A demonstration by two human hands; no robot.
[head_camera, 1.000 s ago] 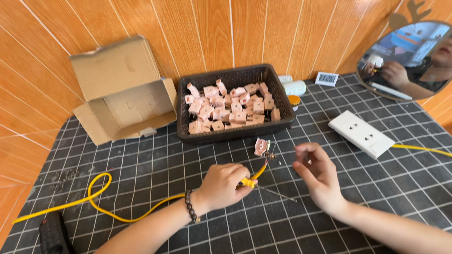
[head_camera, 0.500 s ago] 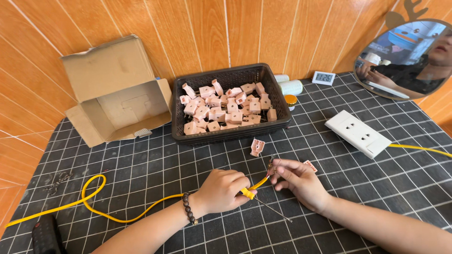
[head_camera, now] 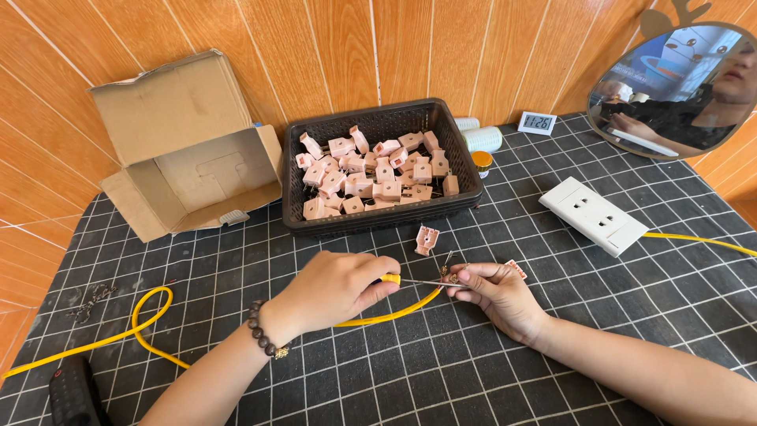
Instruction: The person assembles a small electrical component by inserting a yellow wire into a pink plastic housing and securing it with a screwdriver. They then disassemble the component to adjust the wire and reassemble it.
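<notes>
My left hand point(head_camera: 335, 290) grips a screwdriver with a yellow handle point(head_camera: 390, 278), its thin shaft pointing right. My right hand point(head_camera: 495, 296) pinches the bared end of a yellow cable point(head_camera: 150, 347) and a small metal part at the shaft's tip; a small pink piece point(head_camera: 516, 270) shows behind its fingers. A single pink plug part point(head_camera: 426, 240) lies on the mat just beyond both hands. Behind it stands a black basket point(head_camera: 315, 221) holding several more pink plug parts point(head_camera: 371, 173).
An open cardboard box point(head_camera: 185, 150) sits at the back left. A white wall socket point(head_camera: 603, 214) with a yellow cable lies at the right. A small clock point(head_camera: 537, 122), tape rolls point(head_camera: 482, 139), a mirror point(head_camera: 678, 75) and a black remote point(head_camera: 75, 394) are also here.
Both hands have drawn closer together and lower on the mat. The screwdriver tip now meets the cable end in my right fingers. The view has shifted slightly.
</notes>
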